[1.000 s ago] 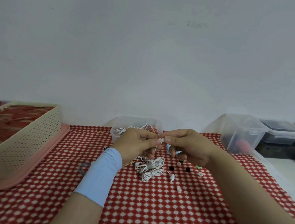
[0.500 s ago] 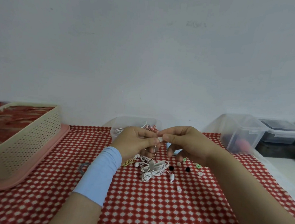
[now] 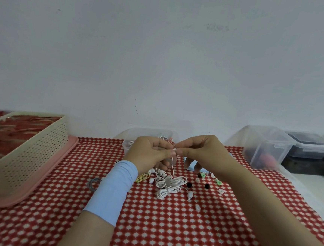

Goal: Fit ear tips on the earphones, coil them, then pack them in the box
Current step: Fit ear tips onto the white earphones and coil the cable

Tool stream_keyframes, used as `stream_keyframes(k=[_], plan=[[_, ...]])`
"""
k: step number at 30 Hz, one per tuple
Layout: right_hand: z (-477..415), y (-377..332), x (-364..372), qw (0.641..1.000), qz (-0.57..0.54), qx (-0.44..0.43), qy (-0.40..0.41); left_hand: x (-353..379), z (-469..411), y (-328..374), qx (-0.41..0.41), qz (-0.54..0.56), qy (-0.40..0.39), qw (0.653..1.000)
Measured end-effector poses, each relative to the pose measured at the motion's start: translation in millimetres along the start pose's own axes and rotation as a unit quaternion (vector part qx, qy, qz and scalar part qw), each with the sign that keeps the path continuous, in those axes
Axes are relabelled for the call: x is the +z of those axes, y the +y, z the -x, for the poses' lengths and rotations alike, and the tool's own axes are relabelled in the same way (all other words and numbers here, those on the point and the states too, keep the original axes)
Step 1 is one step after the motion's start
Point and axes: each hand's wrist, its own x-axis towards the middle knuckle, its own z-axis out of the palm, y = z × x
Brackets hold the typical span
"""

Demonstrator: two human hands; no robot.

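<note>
My left hand [image 3: 150,153] and right hand [image 3: 203,156] meet fingertip to fingertip above the desk [image 3: 167,231], and both pinch one small white earbud [image 3: 175,150] between them. It is too small for me to tell whether a tip already sits on it. Its thin cord [image 3: 173,166] drops straight down from the pinch to the white earphones [image 3: 168,183], which lie bundled on the cloth just on the near side of my hands. The loose ear tips [image 3: 207,185] are scattered to the right of that bundle, under my right wrist, so I judge my right hand is nearer for picking the next one. The clear box [image 3: 150,133] stands just beyond my knuckles on the far side.
</note>
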Motion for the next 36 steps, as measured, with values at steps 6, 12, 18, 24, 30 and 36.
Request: stream_keyframes(k=[6,12,18,24,30,36], plan=[[2,-4,-6,0.994,-0.089,0.058,-0.032,1,0,-4,-0.005,0.039,-0.007,0.999],[1,-3,-11,0.973,-0.161,0.137,-0.092,2,2,-4,-0.004,0.051,-0.040,0.998],[2,3,-9,0.958,-0.204,0.147,-0.137,5,4,-5,-0.008,0.079,-0.071,0.994],[-1,7,-12,0.957,-0.206,0.136,-0.152,3,1,-7,-0.007,0.063,-0.067,0.996],[-2,10,-9,0.957,-0.213,0.141,-0.140,1,1,-7,-0.008,0.056,-0.069,0.996],[-1,7,-16,0.984,-0.112,0.086,-0.111,0,0,-8,-0.028,0.057,-0.076,0.995]])
